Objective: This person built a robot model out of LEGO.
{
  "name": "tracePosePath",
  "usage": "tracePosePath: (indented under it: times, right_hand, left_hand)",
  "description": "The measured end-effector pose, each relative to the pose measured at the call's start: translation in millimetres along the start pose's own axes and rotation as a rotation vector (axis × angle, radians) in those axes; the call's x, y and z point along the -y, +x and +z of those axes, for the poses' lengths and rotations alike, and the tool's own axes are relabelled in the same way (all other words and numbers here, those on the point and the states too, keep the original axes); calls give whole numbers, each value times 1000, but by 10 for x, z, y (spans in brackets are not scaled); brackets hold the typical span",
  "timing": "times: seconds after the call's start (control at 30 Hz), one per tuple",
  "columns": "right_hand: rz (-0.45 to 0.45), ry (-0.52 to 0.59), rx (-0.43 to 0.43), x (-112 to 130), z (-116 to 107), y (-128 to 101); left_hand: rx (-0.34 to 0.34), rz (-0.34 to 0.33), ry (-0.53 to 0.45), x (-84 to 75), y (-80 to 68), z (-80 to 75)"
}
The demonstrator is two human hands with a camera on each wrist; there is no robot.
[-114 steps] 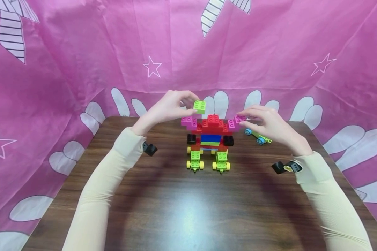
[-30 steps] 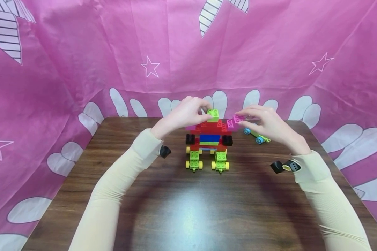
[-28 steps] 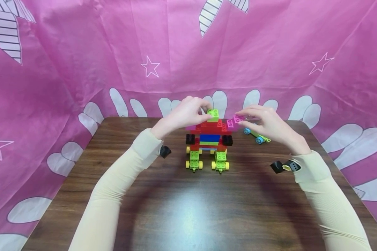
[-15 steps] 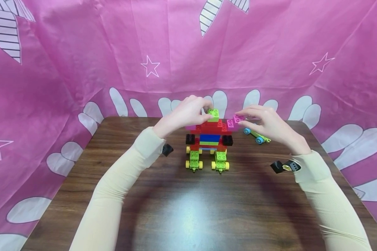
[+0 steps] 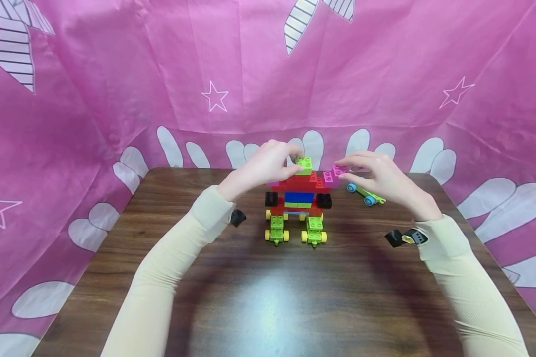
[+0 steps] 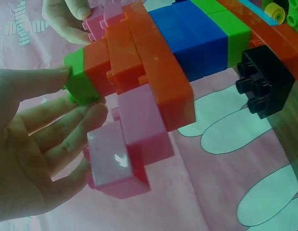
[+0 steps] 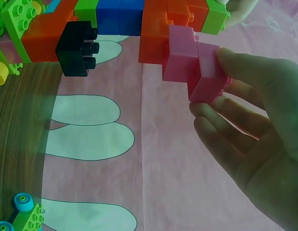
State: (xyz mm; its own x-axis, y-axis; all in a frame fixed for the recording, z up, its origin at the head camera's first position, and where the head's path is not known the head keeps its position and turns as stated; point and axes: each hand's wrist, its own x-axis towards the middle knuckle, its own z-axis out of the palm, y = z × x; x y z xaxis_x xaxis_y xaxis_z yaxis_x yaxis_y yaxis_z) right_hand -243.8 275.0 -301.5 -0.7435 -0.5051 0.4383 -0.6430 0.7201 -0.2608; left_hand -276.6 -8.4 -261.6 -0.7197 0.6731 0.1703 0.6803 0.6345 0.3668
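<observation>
While your left hand pinches the green brick onto the top of the toy robot near the bench's far edge, your right hand grips its pink arm, likely steadying it.

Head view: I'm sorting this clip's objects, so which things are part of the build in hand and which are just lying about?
In the work:
- brick figure
- green brick on its top, gripped by the left hand
- pink bricks on its side, pinched by the right hand

Lying about:
- small wheeled piece behind the right hand
- table
- pink cloth
</observation>
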Motion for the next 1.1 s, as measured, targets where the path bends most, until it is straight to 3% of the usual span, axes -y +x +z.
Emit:
tracePosePath:
  times: [0.2,0.43,0.77,1.1]
  right_hand:
    - [6,12,7,3,15,-20]
    - [18,20,11,12,17,-20]
    - [12,11,-6,35,-18,-6]
    - [-9,5,-25,23,2,-2]
  left_hand:
    - [8,8,-116,105,3,28]
    - [9,68,-99,96,52,-17]
    - [10,-9,-134,37,112,-34]
    - [-5,-16,-108,8,95,-1]
